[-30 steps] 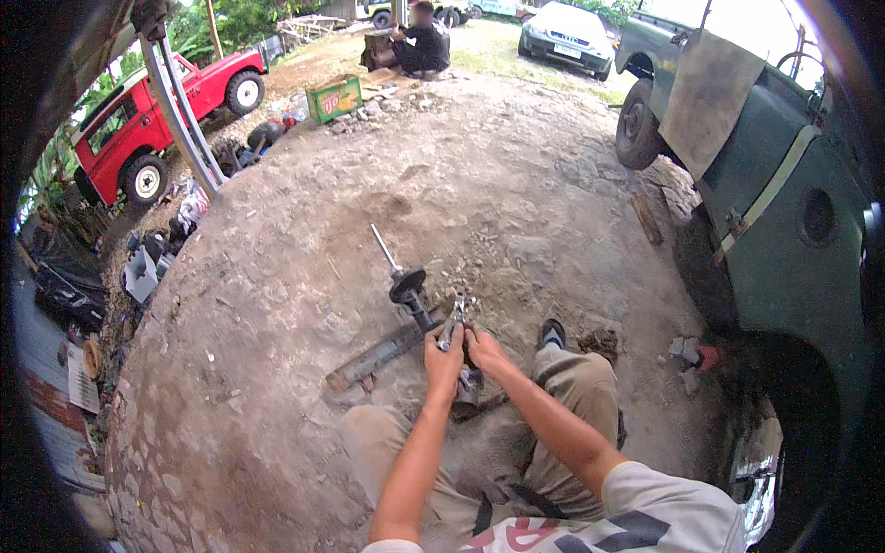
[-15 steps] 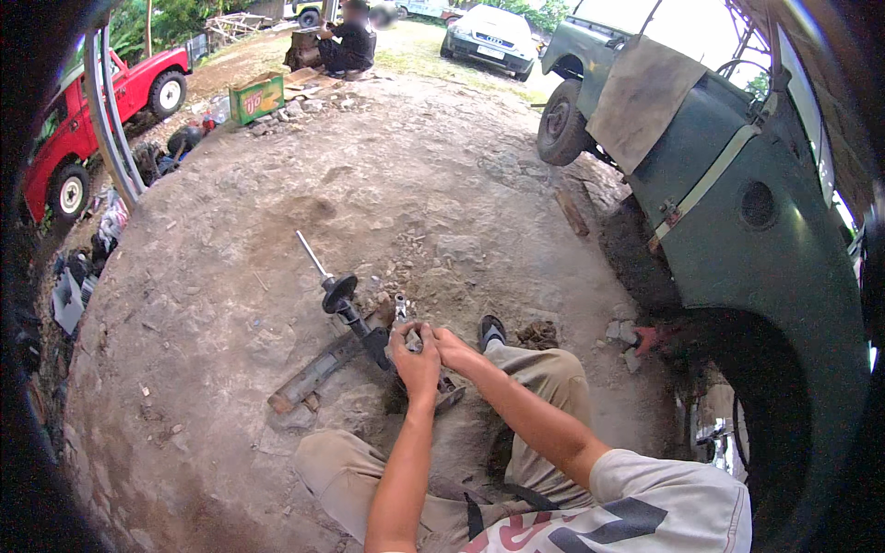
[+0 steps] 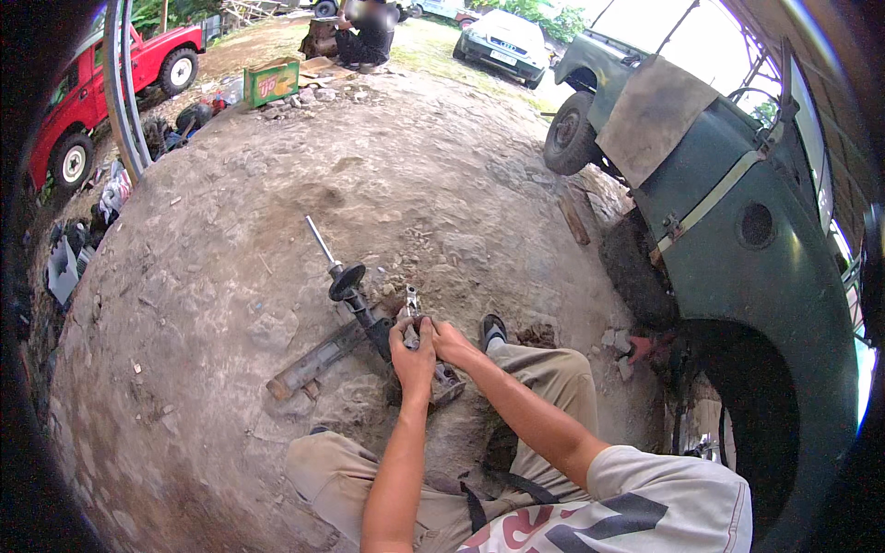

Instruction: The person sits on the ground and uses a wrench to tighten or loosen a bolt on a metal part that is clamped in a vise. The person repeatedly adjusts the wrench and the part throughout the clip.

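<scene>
My left hand (image 3: 412, 359) and my right hand (image 3: 450, 343) are closed together around a silver metal tool (image 3: 412, 300), its upper end sticking out above my fingers; its exact kind is unclear. Just left of them a black strut (image 3: 348, 288) with a long shiny rod lies tilted up across a weathered metal bar (image 3: 304, 370) on the rough ground. The strut's lower end is partly hidden behind my hands. My bent legs (image 3: 553, 387) are on either side, a sandaled foot (image 3: 493, 334) right of my hands.
A raised dark green vehicle (image 3: 719, 240) stands close on my right, a wood piece (image 3: 576, 217) beside it. Scrap (image 3: 64, 272) and a post (image 3: 124, 101) line the left, before a red vehicle (image 3: 92, 101). Ahead are a seated person (image 3: 359, 46), a green crate (image 3: 272, 86) and a white car (image 3: 502, 46).
The view has swung right, shifting the scene leftward in the picture. My hands stay together on the tool, with a small shift of the fingers over it.
</scene>
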Demonstrator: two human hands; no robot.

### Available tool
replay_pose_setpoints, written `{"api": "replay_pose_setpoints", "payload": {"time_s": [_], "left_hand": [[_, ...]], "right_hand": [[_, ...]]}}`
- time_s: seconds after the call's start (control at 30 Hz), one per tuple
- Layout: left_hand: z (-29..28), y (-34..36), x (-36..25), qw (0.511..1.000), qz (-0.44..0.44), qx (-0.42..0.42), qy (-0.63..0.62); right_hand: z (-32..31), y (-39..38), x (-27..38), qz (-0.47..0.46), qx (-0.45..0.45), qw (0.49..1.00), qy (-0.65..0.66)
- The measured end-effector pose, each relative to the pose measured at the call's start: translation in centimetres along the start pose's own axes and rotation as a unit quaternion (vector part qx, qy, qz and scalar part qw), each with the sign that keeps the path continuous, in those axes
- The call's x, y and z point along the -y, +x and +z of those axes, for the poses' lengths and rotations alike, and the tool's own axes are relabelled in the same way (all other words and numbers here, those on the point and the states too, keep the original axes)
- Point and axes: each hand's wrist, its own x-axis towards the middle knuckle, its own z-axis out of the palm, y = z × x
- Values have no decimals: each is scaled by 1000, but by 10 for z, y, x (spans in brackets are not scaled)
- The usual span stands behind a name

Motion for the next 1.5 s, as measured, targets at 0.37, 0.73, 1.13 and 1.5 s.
{"api": "replay_pose_setpoints", "payload": {"time_s": [0.37,0.73,1.13,1.5], "left_hand": [[1,0,3,999,7,-29,31],[-8,0,9,998,28,-36,52],[-3,-9,-6,995,32,-52,83],[-10,-11,20,993,25,-61,99]], "right_hand": [[-6,-7,16,-6,-4,1000,27],[11,-9,3,-68,-44,996,-35],[10,-20,-44,32,-5,999,-17],[27,-8,-41,99,23,995,17]]}}
